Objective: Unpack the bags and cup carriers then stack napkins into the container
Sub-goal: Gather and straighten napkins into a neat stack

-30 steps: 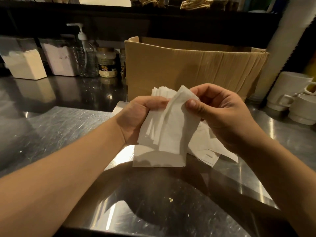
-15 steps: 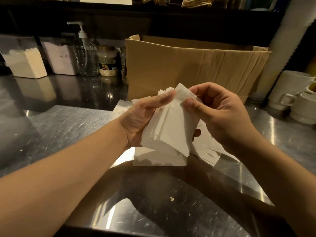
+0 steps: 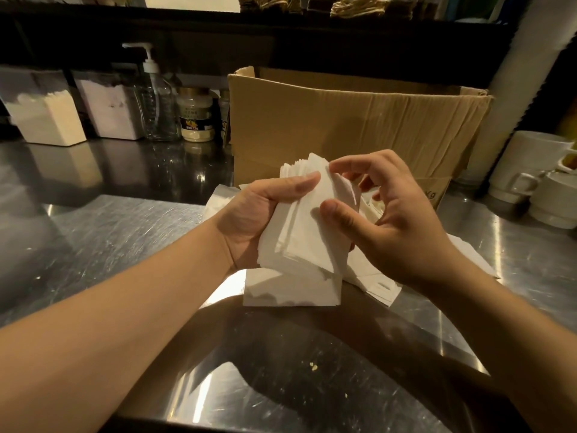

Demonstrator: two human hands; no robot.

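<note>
A: How does the grip stand?

B: The left hand [image 3: 249, 214] is clamped on a stack of white napkins [image 3: 307, 226], thumb laid across the front sheet and fingers hidden behind. The right hand [image 3: 396, 223] touches the same stack: its thumb presses the front face, its forefinger tip sits at the top corner, and the other fingers curl behind, loosely.

A: Which way does the stack run?

B: Its long axis tilts from about seven o'clock up to one o'clock, top edge fanned into thin layers and pointing away from the person. The sheets are soft, matte paper, roughly rectangular, with slightly ragged edges.

A: And around it?

B: Directly below, at six o'clock, a flat pile of napkins [image 3: 290, 292] lies on the scratched, shiny steel counter [image 3: 109, 245]. More loose napkins [image 3: 377, 285] spread at four o'clock. Behind, at twelve o'clock, stands an open creased cardboard box [image 3: 352, 126]. At ten o'clock are two clear containers [image 3: 46, 120] holding white napkins, a pump bottle [image 3: 156, 101] and a jar [image 3: 195, 117]. White mugs [image 3: 530, 170] sit at three o'clock.
</note>
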